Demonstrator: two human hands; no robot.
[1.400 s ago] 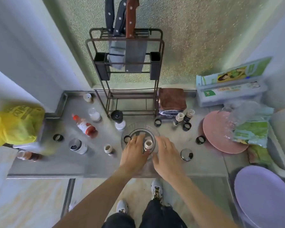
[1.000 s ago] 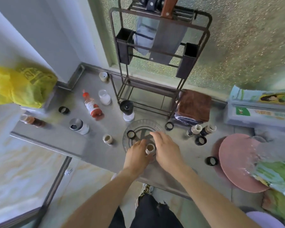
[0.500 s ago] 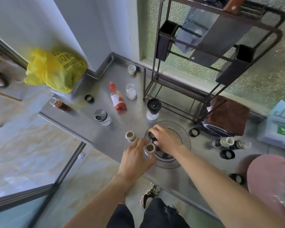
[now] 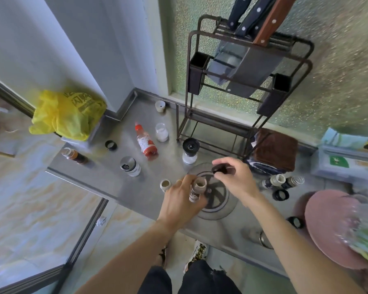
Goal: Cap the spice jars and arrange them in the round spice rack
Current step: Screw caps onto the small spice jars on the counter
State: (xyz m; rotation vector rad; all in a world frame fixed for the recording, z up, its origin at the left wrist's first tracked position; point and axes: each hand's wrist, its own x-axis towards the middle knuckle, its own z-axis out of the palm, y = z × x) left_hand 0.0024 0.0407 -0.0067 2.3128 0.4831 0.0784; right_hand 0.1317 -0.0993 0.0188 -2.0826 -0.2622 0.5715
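Jar in hand: we hold an open spice jar (image 4: 197, 188) in our left hand (image 4: 180, 203), fingers wrapped round its body, mouth up, lifted just above the near-left edge of the round spice rack (image 4: 216, 205).
Cap: our right hand (image 4: 235, 177) pinches a black cap (image 4: 218, 168) at its fingertips, just above and right of the jar's mouth, not yet touching it.
Handling, jar: we judge it small, light and rigid, likely glass or hard plastic; the powder inside spills if we tilt it, so we keep it upright and grasp the body below the neck, leaving the threads free.
Handling, cap: a light, stiff ring; we hold it by the rim so that it can seat flat and turn.
Rack: clear, shallow, sitting on the steel tabletop (image 4: 106, 177); it looks likely to slide if nudged.
Left to do: further uncapped jars (image 4: 165, 184) and loose caps (image 4: 111, 144) lie about the tabletop.
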